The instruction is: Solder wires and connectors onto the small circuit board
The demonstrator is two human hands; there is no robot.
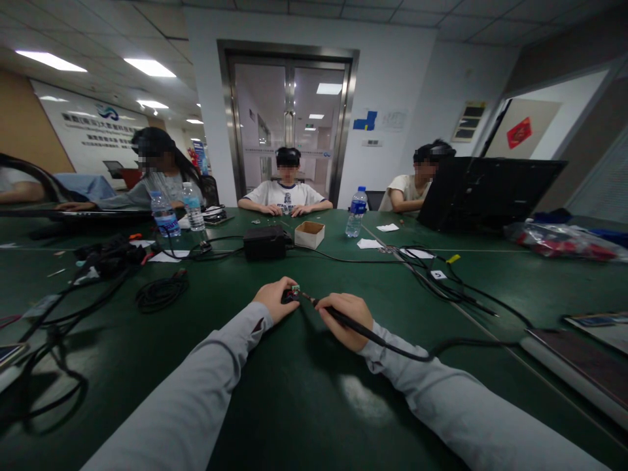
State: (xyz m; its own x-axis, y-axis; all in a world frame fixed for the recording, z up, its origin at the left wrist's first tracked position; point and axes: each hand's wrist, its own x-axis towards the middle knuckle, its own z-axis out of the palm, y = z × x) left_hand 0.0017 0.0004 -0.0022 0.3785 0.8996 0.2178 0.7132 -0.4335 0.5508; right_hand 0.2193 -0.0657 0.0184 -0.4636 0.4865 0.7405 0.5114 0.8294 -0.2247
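My left hand (273, 298) pinches a small dark component with a green part (293, 292) against the green table (314, 392). My right hand (346, 317) grips a thin black corded tool (338, 316) like a pen. Its tip points left and touches the small component. The tool's black cable (441, 347) runs right from under my wrist. Both my forearms wear grey sleeves.
A black box (265, 242) and an open cardboard box (309, 234) stand ahead. Water bottles (356, 212) (165, 214), coiled black cables (159, 293) and paper scraps lie around. Three people sit at the far side; a dark laptop (483, 193) stands at the right.
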